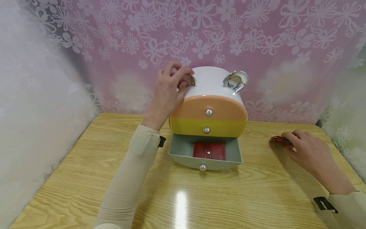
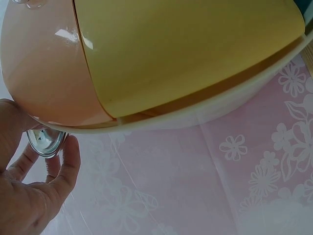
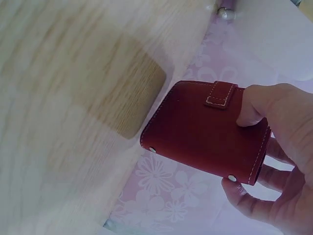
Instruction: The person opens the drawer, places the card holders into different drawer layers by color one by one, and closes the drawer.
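A small drawer box with a white top (image 1: 210, 76) stands on the table, its lowest, grey-green drawer (image 1: 174, 146) pulled out. Inside that drawer lies a red wallet (image 1: 210, 149) with a snap flap. My left hand (image 1: 169, 86) holds the box's silver left ear (image 2: 46, 141), thumb on one side and fingers round the other. Off to the right of the box, my right hand (image 1: 310, 152) pinches a second red wallet (image 3: 200, 127) with white stitching and a strap. That wallet is seen nearly edge-on in the head view, held above the tabletop.
Above the open drawer, the orange drawer (image 1: 186, 106) and yellow drawer (image 1: 186, 125) are closed, each with a silver knob. The other silver ear (image 1: 236, 80) sticks up at the right. Flowered cloth (image 1: 274, 79) hangs behind the wooden table (image 1: 114, 133) and along both sides.
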